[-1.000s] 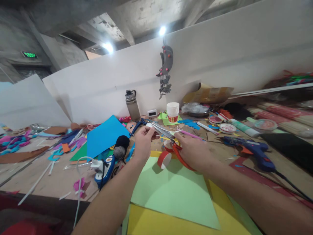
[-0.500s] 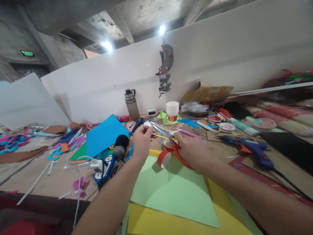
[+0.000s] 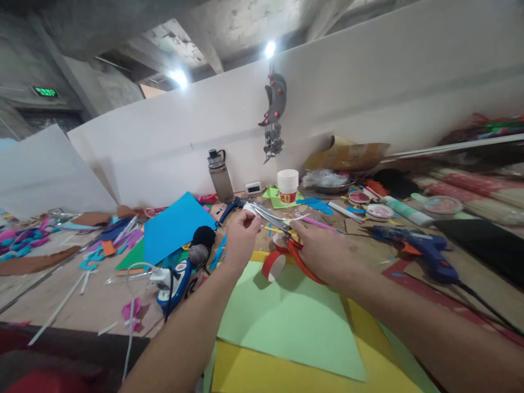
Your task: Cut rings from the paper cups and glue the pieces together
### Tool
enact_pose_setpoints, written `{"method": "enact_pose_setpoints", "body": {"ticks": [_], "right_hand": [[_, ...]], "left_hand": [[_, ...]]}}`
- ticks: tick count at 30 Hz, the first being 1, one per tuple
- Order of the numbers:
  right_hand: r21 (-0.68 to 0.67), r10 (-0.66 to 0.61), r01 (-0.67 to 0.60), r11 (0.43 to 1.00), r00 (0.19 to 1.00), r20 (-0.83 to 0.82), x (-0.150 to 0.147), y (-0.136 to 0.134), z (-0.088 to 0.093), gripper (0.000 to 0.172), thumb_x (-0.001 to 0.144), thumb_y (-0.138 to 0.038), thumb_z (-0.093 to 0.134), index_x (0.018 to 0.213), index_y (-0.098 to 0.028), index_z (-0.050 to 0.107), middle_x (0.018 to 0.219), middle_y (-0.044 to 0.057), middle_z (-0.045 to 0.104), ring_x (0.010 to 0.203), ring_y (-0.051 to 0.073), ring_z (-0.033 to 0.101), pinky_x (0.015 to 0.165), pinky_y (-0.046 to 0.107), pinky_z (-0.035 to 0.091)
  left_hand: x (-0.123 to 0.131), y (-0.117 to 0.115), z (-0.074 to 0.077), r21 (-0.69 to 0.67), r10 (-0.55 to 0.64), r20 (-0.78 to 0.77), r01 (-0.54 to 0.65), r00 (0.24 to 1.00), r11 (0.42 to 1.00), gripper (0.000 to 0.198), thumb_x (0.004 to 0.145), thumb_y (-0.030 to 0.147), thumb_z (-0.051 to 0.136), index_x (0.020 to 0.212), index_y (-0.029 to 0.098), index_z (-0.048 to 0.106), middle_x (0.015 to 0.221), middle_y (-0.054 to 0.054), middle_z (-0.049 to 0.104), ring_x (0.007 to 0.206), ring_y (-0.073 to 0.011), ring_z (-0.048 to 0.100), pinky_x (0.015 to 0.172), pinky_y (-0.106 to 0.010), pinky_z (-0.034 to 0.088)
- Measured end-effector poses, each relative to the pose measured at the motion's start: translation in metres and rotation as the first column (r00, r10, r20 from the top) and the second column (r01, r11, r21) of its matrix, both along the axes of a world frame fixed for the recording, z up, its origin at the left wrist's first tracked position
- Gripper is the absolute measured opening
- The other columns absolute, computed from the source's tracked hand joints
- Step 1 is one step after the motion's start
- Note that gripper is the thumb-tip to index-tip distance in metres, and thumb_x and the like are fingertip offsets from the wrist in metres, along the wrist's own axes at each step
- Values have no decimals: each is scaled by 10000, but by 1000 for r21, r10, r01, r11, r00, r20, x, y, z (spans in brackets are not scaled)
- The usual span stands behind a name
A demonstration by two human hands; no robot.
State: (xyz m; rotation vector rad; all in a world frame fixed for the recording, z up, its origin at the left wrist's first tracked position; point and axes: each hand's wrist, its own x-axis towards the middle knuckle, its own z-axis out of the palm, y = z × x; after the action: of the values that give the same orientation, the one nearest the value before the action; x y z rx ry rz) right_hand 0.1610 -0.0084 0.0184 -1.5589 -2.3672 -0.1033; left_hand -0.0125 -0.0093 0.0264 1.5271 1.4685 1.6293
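Note:
My left hand [image 3: 241, 237] is closed in a pinch on a small white paper piece [image 3: 249, 207]. My right hand [image 3: 323, 251] grips scissors [image 3: 275, 220] by their red handles, with the blades pointing left against the white piece. A thin white strip [image 3: 302, 217] curls out above the blades, near the right fingertips. Below the scissors, a red and white paper ring [image 3: 273, 266] stands on a light green sheet [image 3: 290, 322], and a second ring [image 3: 280, 242] sits just behind it, partly hidden by the scissors.
Stacked paper cups [image 3: 287, 183] and a water bottle [image 3: 220, 177] stand at the back. A blue glue gun [image 3: 426, 254] lies right. On the left are a blue sheet [image 3: 176, 224], a power strip [image 3: 174, 289] with a white cable, and paper scraps. Yellow paper [image 3: 254, 365] lies under the green sheet.
My left hand has shifted slightly right, towards the scissors, with the white piece in its fingers. The thin white strip reaches a little farther right. The right hand has barely moved.

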Motion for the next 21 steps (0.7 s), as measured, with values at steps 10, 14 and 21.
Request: {"method": "enact_pose_setpoints", "body": {"ticks": [10, 14, 21], "right_hand": [[-49, -13, 14, 999, 1000, 24, 0, -3, 4, 295, 956, -320, 395, 1142, -210, 595, 867, 96, 718, 762, 246, 669, 605, 289, 369], [-46, -9, 10, 999, 1000, 23, 0, -1, 3, 281, 957, -322, 398, 1132, -215, 591, 916, 98, 719, 794, 249, 675, 613, 292, 379], [-1, 2, -2, 1000, 1000, 28, 0, 2, -4, 324, 928, -275, 395, 1183, -233, 591, 904, 90, 722, 794, 275, 676, 585, 304, 357]], "left_hand": [[-1, -1, 3, -4, -8, 54, 9, 998, 1000, 215, 754, 315, 659, 621, 178, 560, 569, 36, 559, 577, -107, 552, 599, -225, 417], [-1, 5, 0, -23, -123, 449, 150, 885, 988, 250, 709, 382, 714, 676, 167, 592, 629, 21, 586, 587, -101, 560, 604, -236, 456], [-5, 10, 0, -27, -105, 685, 168, 721, 985, 268, 646, 311, 784, 683, 148, 575, 612, 9, 613, 564, -86, 590, 580, -215, 469]]}}
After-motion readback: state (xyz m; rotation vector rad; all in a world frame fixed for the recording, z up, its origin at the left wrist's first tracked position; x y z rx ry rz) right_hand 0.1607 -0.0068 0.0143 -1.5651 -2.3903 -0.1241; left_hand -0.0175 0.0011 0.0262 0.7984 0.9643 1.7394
